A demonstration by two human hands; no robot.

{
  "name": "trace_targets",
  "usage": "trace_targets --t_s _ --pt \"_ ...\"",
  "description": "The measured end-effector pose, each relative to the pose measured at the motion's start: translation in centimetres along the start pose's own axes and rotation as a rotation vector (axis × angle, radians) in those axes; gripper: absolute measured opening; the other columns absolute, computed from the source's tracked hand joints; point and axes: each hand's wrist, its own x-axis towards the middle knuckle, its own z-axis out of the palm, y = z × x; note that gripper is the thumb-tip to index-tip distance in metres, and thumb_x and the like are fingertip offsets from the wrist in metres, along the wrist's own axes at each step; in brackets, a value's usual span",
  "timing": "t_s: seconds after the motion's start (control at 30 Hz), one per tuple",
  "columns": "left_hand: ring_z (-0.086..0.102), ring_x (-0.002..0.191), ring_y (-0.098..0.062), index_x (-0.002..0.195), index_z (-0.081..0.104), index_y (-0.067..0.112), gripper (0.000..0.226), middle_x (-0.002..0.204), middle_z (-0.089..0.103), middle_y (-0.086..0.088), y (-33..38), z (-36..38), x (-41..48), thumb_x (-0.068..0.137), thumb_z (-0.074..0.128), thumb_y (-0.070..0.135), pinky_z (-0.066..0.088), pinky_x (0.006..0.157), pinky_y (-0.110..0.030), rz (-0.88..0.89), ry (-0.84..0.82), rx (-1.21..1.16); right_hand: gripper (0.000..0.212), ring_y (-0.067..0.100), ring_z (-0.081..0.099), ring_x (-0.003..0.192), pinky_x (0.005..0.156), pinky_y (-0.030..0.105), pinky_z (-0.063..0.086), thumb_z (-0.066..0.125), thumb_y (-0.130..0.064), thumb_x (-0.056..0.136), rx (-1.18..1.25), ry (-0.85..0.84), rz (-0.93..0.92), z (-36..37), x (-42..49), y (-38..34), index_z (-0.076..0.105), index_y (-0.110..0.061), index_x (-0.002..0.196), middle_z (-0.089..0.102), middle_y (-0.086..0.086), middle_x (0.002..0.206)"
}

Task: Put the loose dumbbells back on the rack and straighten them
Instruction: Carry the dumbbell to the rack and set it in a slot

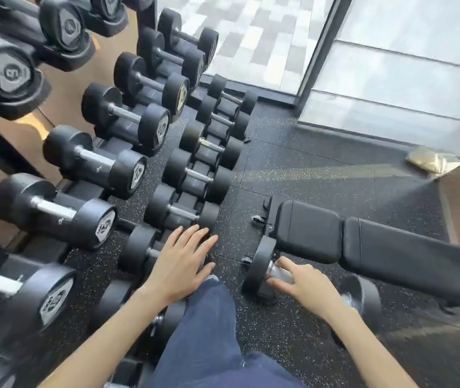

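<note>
The loose dumbbell (261, 266) lies on the floor, touching the bench's (363, 242) near end. The right hand (307, 287) is wrapped round its chrome handle. The left hand (181, 261) rests flat, fingers spread, on a racked dumbbell (136, 249) opposite the bench. Best to grip mid-handle and lift level.

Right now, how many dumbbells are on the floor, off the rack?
1: the dumbbell lies on the floor beside the bench, and the right hand grips its handle. Others may be hidden behind the bench or out of frame.
</note>
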Motion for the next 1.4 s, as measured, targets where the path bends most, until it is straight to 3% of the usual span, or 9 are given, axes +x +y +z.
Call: trace_targets --t_s 0.3,0.43,0.63,0.8,1.07,1.23,1.4 --pt "0.051 0.122 -0.030 0.125 0.059 0.014 0.054 0.127 0.059 -0.010 -8.3 -2.4 11.4 0.085 0.040 0.046 0.029 0.103 -0.046 0.025 0.054 -0.008 0.046 0.029 0.061 0.087 0.071 0.036 0.047 0.044 -0.063 0.086 -0.001 0.075 0.002 -8.3 12.3 -2.9 0.044 -0.031 0.119 0.065 0.007 0.092" --pt "0.050 0.123 -0.029 0.128 0.056 0.014 0.055 0.128 0.057 -0.010 -9.9 -2.7 15.0 0.086 0.039 0.045 0.028 0.104 -0.045 0.034 0.035 -0.014 0.049 0.028 0.060 0.084 0.071 0.035 0.049 0.041 -0.067 0.084 -0.010 0.043 -0.009 -9.7 15.4 -3.3 0.044 -0.030 0.117 0.055 0.001 0.079" --pt "0.048 0.125 -0.029 0.130 0.056 0.015 0.056 0.130 0.056 -0.009 -12.0 -2.2 20.5 0.087 0.039 0.047 0.027 0.105 -0.046 0.016 0.031 -0.022 0.051 0.030 0.060 0.093 0.075 0.037 0.049 0.044 -0.065 0.084 0.035 0.035 -0.018 -12.3 21.0 -2.0 0.046 -0.027 0.118 0.065 0.010 0.098" --pt "0.049 0.121 -0.029 0.127 0.058 0.014 0.055 0.126 0.058 -0.009 -13.8 -1.9 26.2 0.086 0.040 0.046 0.028 0.104 -0.044 0.000 0.041 -0.013 0.050 0.029 0.061 0.089 0.076 0.037 0.050 0.046 -0.063 0.084 0.048 0.009 -0.038 -16.4 27.2 -0.3 0.046 -0.027 0.119 0.064 0.008 0.090" --pt "0.048 0.123 -0.028 0.129 0.055 0.016 0.054 0.128 0.057 -0.008 -15.2 -3.2 39.9 0.087 0.040 0.046 0.026 0.105 -0.044 -0.071 0.024 -0.015 0.050 0.031 0.059 0.093 0.072 0.035 0.043 0.046 -0.064 0.084 -0.032 0.001 -0.077 -25.4 38.6 3.9 0.044 -0.028 0.119 0.063 0.010 0.095" --pt "0.048 0.124 -0.027 0.129 0.055 0.017 0.054 0.128 0.057 -0.008 -14.8 -4.3 48.7 0.088 0.037 0.047 0.026 0.105 -0.044 -0.078 0.051 -0.017 0.050 0.026 0.060 0.084 0.072 0.035 0.050 0.042 -0.065 0.085 -0.055 0.032 -0.100 -31.3 44.6 7.5 0.043 -0.027 0.117 0.057 0.003 0.083" --pt "0.050 0.122 -0.027 0.128 0.056 0.016 0.053 0.127 0.059 -0.008 -14.8 -4.5 53.8 0.088 0.037 0.045 0.028 0.103 -0.045 -0.061 0.083 -0.018 0.050 0.027 0.060 0.089 0.070 0.035 0.047 0.041 -0.066 0.084 -0.081 0.057 -0.091 -34.5 48.0 10.6 0.043 -0.028 0.118 0.064 0.007 0.097"
